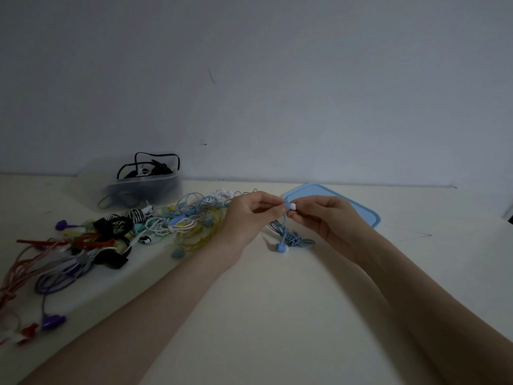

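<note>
I pinch the pale-blue plastic earbud with a white tip (290, 206) between the fingertips of my left hand (249, 215) and right hand (324, 218), above the cream table (277, 315), probably so its cord hangs untangled from the coiled blue cable bundle (293, 237) below.

Blue earphones (293, 239): cable seemingly bundled, one bud raised.

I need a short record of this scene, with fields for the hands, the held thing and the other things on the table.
left hand: pinches the blue earbud
right hand: pinches the same earbud at its white tip
cable: blue, bundled on the table below the hands, second earbud beside it
behind right hand: blue lid, flat
left side: pile of coloured earphones; clear tub with black cables
</note>
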Motion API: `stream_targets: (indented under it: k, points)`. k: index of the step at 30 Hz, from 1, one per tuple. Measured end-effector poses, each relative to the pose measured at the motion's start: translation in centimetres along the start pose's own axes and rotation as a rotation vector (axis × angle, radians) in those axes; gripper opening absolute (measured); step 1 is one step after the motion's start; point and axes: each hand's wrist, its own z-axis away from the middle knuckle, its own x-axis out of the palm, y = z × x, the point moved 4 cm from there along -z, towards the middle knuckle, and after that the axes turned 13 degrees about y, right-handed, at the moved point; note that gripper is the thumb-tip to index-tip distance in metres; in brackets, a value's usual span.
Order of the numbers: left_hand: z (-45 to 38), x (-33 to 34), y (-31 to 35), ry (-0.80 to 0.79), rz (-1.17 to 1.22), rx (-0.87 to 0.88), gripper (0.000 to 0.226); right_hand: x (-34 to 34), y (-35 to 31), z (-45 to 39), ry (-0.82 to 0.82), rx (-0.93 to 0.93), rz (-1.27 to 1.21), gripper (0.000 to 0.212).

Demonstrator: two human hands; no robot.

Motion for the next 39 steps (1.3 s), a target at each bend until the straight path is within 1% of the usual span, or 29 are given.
stream_targets:
  k: [8, 17, 21, 23, 27, 31, 34, 36, 39]
  points:
    - [-0.1, -0.1, -0.2, 0.007, 0.029, -0.044, 0.008, 0.1, 0.0, 0.0, -0.013, 0.023, -0.022, 0.014]
    - [-0.1, 0.0, 0.2, -0.017, 0.006, 0.01, 0.009, 0.0, -0.1, 0.1, 0.006, 0.086, -0.028, 0.015]
    - [0.1, 0.0, 0.4, -0.051, 0.006, 0.022, 0.011, 0.0, 0.1, 0.1, -0.009, 0.136, -0.063, 0.021]
    - [0.0, 0.0, 0.2, -0.079, 0.018, -0.014, 0.012, 0.0, 0.0, 0.2, -0.023, 0.164, -0.064, 0.018]
    - [-0.1, 0.0, -0.4, -0.105, 0.123, -0.164, 0.01, 0.2, -0.1, 0.2, -0.037, 0.161, -0.053, 0.015]
    - [-0.1, 0.1, -0.7, -0.105, 0.172, -0.211, 0.011, 0.2, 0.0, 0.1, -0.034, 0.13, -0.028, 0.016]
    - [-0.3, 0.0, -0.7, -0.106, 0.119, -0.178, 0.01, 0.1, 0.1, 0.1, -0.033, 0.145, -0.019, 0.019]
    - [-0.3, -0.1, -0.3, -0.113, 0.065, -0.116, 0.009, 0.0, 0.0, 0.2, -0.035, 0.169, -0.025, 0.021]
    - [-0.2, -0.2, 0.4, -0.138, -0.015, -0.006, 0.014, -0.1, 0.2, 0.2, -0.058, 0.233, -0.04, 0.016]
